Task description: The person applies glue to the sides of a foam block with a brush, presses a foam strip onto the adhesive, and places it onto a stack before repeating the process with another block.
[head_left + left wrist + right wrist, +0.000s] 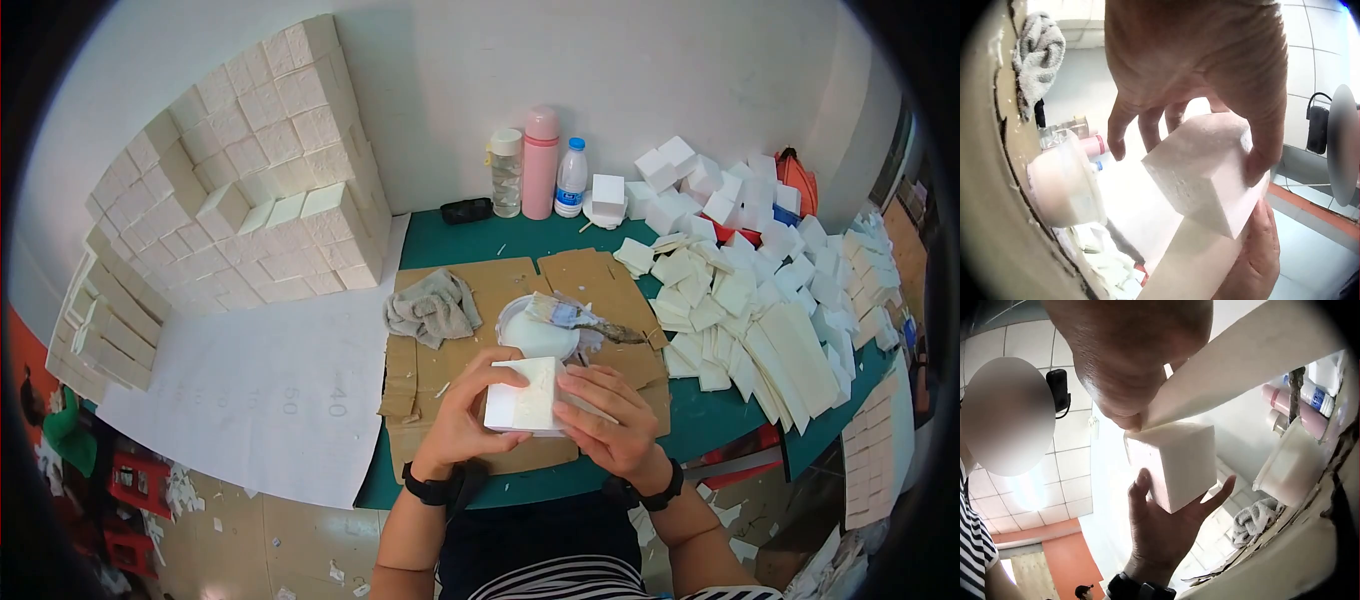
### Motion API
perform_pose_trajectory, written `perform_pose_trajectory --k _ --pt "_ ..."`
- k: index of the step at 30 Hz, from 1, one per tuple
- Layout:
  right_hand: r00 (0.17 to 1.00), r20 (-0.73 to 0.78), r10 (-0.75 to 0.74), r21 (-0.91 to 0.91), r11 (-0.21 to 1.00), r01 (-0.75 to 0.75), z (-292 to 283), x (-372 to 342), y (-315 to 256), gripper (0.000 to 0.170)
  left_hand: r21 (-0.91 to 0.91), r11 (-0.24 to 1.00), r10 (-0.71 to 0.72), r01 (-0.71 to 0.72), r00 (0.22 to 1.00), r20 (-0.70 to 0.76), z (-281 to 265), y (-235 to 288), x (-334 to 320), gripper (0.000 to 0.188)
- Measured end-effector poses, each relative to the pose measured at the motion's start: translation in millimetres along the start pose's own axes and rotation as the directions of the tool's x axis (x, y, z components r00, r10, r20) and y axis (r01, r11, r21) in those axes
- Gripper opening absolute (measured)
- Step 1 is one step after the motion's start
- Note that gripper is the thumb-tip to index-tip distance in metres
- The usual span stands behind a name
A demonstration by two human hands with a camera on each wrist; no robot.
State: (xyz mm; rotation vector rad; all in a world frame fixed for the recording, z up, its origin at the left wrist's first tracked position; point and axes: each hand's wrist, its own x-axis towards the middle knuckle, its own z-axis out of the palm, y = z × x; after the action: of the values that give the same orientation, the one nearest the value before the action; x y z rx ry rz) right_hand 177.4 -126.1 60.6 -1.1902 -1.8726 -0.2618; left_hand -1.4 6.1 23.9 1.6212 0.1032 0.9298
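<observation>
Above the cardboard, my left hand grips a small white box, thumb on one side and fingers on the other. A long cream strip of sheet material meets the box along one face. My right hand holds this strip against the box, its fingers bent over the strip in the head view. In the left wrist view the strip runs off below the box. Just beyond the hands stands a round white tub with a brush lying across its rim.
A grey cloth lies left of the tub on the cardboard. Covered blocks are stacked in a tall wall at left. White boxes and cream sheets heap up at right. Bottles and a pink flask stand behind.
</observation>
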Motion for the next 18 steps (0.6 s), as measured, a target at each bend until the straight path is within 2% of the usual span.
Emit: perform_pose_trajectory --k 4,18 --pt "0.995 -0.062 -0.083 -0.099 0.992 0.077 3.1 -2.5 -0.7 0.032 0.011 1.000 -0.006 0.006 1.000 -0.009 0.5 -2.2 0.0 0.057" --pt "0.995 -0.059 -0.083 -0.075 0.994 0.078 2.6 2.4 1.2 0.033 0.007 1.000 -0.015 0.015 1.000 -0.009 -0.9 -3.4 -1.6 0.058"
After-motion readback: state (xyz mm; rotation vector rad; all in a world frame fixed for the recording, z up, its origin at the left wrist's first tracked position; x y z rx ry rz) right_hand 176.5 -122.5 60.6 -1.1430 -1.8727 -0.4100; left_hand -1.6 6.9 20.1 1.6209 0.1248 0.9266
